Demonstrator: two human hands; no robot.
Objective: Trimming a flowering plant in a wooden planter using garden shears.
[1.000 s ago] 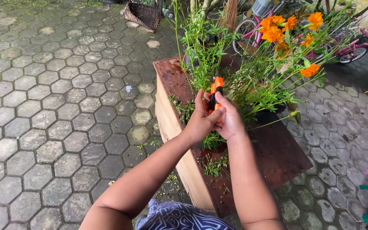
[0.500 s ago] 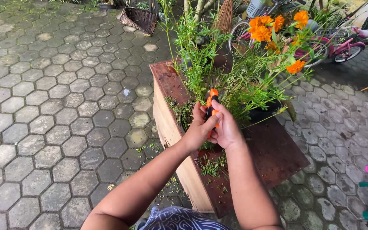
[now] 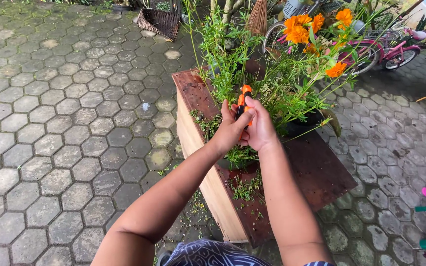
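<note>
Shifted slightly up-frame since before: your left hand (image 3: 230,132) and right hand (image 3: 261,129), forearms extended, both clamped on orange-and-black plastic-handled pruning shears (image 3: 244,101), blades upward among leafy green stems (image 3: 229,64) over rusty brown wooden crate (image 3: 193,93).

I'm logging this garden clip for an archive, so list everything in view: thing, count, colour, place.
pruning shears: one, orange and black, clasped between both hands
flowering plants: several, green with orange blooms, on the far part of the board
pot: one, black, under the plants
wooden board: one, reddish brown, on a pale wooden base
clippings: scattered, green, on the board
paving: grey hexagonal stones, all around
basket: one, brown wicker, top left of centre
bicycles: at least two, pink, top right
left hand: one, on the shears
right hand: one, on the shears
</note>
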